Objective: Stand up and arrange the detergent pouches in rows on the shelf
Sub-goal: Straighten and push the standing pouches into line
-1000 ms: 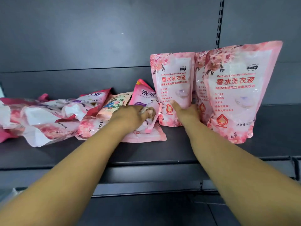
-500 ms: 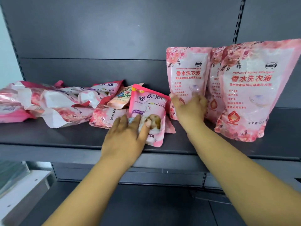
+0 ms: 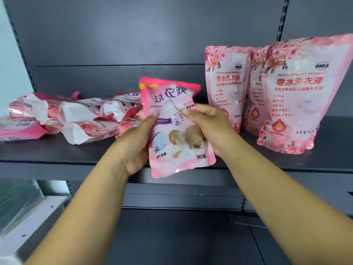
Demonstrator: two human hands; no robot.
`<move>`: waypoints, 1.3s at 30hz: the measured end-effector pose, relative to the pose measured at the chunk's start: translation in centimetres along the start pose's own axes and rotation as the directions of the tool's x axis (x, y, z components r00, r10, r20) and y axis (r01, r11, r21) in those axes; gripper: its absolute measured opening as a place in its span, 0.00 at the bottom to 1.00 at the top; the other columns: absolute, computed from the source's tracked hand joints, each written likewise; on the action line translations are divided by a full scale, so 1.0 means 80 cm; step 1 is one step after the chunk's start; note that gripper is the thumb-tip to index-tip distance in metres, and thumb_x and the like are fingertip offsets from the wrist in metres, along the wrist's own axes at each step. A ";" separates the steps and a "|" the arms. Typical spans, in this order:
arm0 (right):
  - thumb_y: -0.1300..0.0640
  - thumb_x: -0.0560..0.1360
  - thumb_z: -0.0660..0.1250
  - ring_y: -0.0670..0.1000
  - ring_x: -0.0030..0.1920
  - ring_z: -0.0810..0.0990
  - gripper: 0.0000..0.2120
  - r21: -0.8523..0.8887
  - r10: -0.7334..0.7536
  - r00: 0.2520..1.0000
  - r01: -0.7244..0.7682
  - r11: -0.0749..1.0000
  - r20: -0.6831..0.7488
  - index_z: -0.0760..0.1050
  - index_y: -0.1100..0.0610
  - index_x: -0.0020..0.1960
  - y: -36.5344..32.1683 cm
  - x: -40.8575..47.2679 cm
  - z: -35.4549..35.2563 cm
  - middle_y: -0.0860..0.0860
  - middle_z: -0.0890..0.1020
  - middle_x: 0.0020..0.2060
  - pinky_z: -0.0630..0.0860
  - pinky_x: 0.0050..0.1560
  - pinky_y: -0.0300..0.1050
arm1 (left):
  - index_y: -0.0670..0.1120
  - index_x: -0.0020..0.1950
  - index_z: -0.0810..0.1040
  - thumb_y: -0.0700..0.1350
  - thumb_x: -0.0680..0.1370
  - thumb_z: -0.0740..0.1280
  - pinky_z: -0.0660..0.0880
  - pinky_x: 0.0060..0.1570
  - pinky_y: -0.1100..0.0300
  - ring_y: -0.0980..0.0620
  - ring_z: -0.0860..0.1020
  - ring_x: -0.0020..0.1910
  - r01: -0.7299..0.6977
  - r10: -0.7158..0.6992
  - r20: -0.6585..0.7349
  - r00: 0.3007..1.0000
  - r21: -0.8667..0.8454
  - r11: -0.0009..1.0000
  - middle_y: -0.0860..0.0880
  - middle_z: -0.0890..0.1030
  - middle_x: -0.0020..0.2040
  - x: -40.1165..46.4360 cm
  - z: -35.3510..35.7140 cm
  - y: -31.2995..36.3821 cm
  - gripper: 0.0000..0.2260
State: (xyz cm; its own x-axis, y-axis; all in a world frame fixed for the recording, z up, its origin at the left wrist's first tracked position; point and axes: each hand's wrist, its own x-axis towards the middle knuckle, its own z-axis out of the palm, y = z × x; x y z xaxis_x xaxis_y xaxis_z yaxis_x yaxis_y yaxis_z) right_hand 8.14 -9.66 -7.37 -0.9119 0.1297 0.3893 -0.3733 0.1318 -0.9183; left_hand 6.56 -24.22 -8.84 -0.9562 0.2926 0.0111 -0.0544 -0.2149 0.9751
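A pink detergent pouch [image 3: 172,104] with cotton and soapnut pictures is lifted off the dark shelf [image 3: 57,152], upright and slightly tilted. My left hand [image 3: 136,142] grips its left edge and my right hand [image 3: 208,127] grips its right side, thumbs on the front. Three pink rose-print pouches stand upright at the right: a smaller one [image 3: 227,79], one [image 3: 257,88] half hidden behind, and a large one [image 3: 305,92] nearest the front. A heap of several pouches [image 3: 66,115] lies flat on the shelf's left half.
A dark back panel [image 3: 133,35] with slotted uprights closes the shelf behind. Bare shelf surface [image 3: 334,150] runs to the right of the standing pouches. Below is a lower dark shelf [image 3: 172,236], and at lower left a white ledge [image 3: 28,222].
My left hand has lifted the cotton-print pouch off the pile toward the shelf front. My right hand has left the standing rose pouch and taken the lifted pouch's right side.
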 end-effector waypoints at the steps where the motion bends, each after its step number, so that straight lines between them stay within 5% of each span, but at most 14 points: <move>1: 0.61 0.73 0.67 0.58 0.39 0.75 0.08 0.013 -0.041 0.999 0.041 0.999 0.008 0.82 0.55 0.37 -0.008 -0.003 0.001 0.61 0.84 0.38 0.71 0.42 0.49 | 0.43 0.64 0.74 0.53 0.79 0.57 0.78 0.51 0.51 0.46 0.81 0.53 -0.062 0.061 -0.011 0.998 -0.051 0.997 0.42 0.81 0.57 -0.002 0.002 0.001 0.19; 4: 0.57 0.75 0.66 0.57 0.35 0.75 0.09 -0.030 -0.133 0.991 0.134 0.991 0.016 0.80 0.52 0.37 -0.032 -0.013 -0.008 0.66 0.81 0.37 0.73 0.37 0.50 | 0.42 0.61 0.75 0.49 0.78 0.60 0.78 0.52 0.51 0.46 0.82 0.52 -0.278 0.269 -0.078 0.960 -0.154 0.948 0.42 0.82 0.54 -0.004 0.015 0.001 0.16; 6: 0.50 0.77 0.62 0.49 0.32 0.78 0.10 -0.119 -0.115 0.993 0.115 0.986 0.008 0.78 0.53 0.42 -0.042 -0.021 -0.023 0.56 0.82 0.34 0.75 0.34 0.42 | 0.43 0.56 0.78 0.48 0.78 0.62 0.79 0.49 0.52 0.47 0.83 0.48 -0.374 0.356 -0.126 0.926 -0.172 0.912 0.43 0.84 0.50 -0.003 0.038 0.001 0.12; 10: 0.41 0.77 0.54 0.49 0.56 0.75 0.24 -0.160 0.019 0.973 -0.057 0.986 -0.229 0.71 0.55 0.65 -0.027 -0.007 -0.058 0.50 0.77 0.59 0.66 0.47 0.32 | 0.47 0.47 0.79 0.49 0.78 0.64 0.79 0.49 0.51 0.47 0.83 0.46 -0.472 0.457 -0.150 0.877 -0.082 0.878 0.46 0.84 0.46 0.035 0.093 -0.003 0.07; 12: 0.41 0.78 0.52 0.49 0.58 0.71 0.27 -0.172 0.068 0.932 -0.137 0.976 -0.357 0.65 0.57 0.70 -0.009 0.007 -0.069 0.50 0.73 0.61 0.64 0.44 0.28 | 0.47 0.45 0.78 0.50 0.78 0.63 0.78 0.50 0.50 0.46 0.82 0.46 -0.492 0.485 -0.135 0.864 -0.023 0.870 0.46 0.83 0.45 0.066 0.114 -0.009 0.08; 16: 0.42 0.78 0.53 0.57 0.60 0.74 0.28 -0.124 0.101 0.861 -0.186 0.975 -0.498 0.64 0.61 0.68 0.023 0.033 -0.074 0.57 0.74 0.62 0.69 0.53 0.43 | 0.50 0.40 0.74 0.50 0.79 0.61 0.76 0.47 0.56 0.50 0.78 0.42 -0.480 0.494 -0.139 0.858 0.122 0.869 0.51 0.80 0.38 0.109 0.130 -0.020 0.10; 21: 0.40 0.78 0.52 0.60 0.60 0.75 0.28 -0.201 0.045 0.876 -0.160 0.966 -0.480 0.67 0.62 0.65 0.031 0.066 -0.061 0.59 0.77 0.58 0.70 0.60 0.50 | 0.45 0.44 0.74 0.50 0.80 0.59 0.73 0.43 0.62 0.50 0.76 0.43 -0.504 0.539 -0.190 0.821 0.203 0.839 0.48 0.79 0.41 0.137 0.117 -0.019 0.11; 24: 0.41 0.78 0.52 0.58 0.60 0.74 0.26 -0.221 0.000 0.876 -0.122 0.968 -0.482 0.68 0.60 0.64 0.042 0.080 -0.048 0.58 0.77 0.58 0.69 0.57 0.45 | 0.46 0.47 0.75 0.51 0.80 0.59 0.74 0.47 0.59 0.49 0.77 0.43 -0.530 0.571 -0.202 0.796 0.225 0.818 0.47 0.80 0.44 0.149 0.102 -0.016 0.10; 29: 0.41 0.78 0.53 0.52 0.50 0.74 0.23 -0.209 -0.021 0.870 -0.094 0.973 -0.492 0.69 0.59 0.61 0.052 0.101 -0.046 0.54 0.77 0.51 0.67 0.51 0.39 | 0.46 0.49 0.74 0.54 0.80 0.58 0.73 0.32 0.62 0.55 0.74 0.32 -0.470 0.491 -0.174 0.853 0.150 0.870 0.50 0.78 0.36 0.160 0.096 -0.013 0.12; 33: 0.41 0.77 0.55 0.57 0.54 0.77 0.20 -0.156 -0.004 0.849 -0.093 0.983 -0.529 0.69 0.57 0.53 0.059 0.101 -0.053 0.52 0.76 0.44 0.72 0.58 0.49 | 0.50 0.51 0.78 0.58 0.77 0.60 0.78 0.52 0.48 0.48 0.83 0.46 -0.306 0.307 -0.060 0.950 0.028 0.952 0.48 0.84 0.47 0.159 0.104 -0.006 0.14; 39: 0.45 0.75 0.61 0.46 0.48 0.74 0.14 -0.281 -0.249 0.840 0.121 0.952 -0.482 0.71 0.53 0.55 0.042 0.075 -0.071 0.42 0.74 0.42 0.70 0.54 0.41 | 0.52 0.56 0.76 0.62 0.69 0.66 0.76 0.56 0.51 0.49 0.81 0.54 -0.481 0.481 -0.003 0.877 -0.015 0.877 0.48 0.82 0.54 0.146 0.119 -0.014 0.21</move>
State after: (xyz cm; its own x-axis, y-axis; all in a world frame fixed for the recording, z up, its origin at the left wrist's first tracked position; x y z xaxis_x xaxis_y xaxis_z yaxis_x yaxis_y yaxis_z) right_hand 2.39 -2.86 -7.68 -0.5911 0.5501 0.5899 -0.4176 0.4170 -0.8073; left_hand -1.85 -11.69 -7.73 -0.8656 0.1501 0.4777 0.4077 -0.3427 0.8464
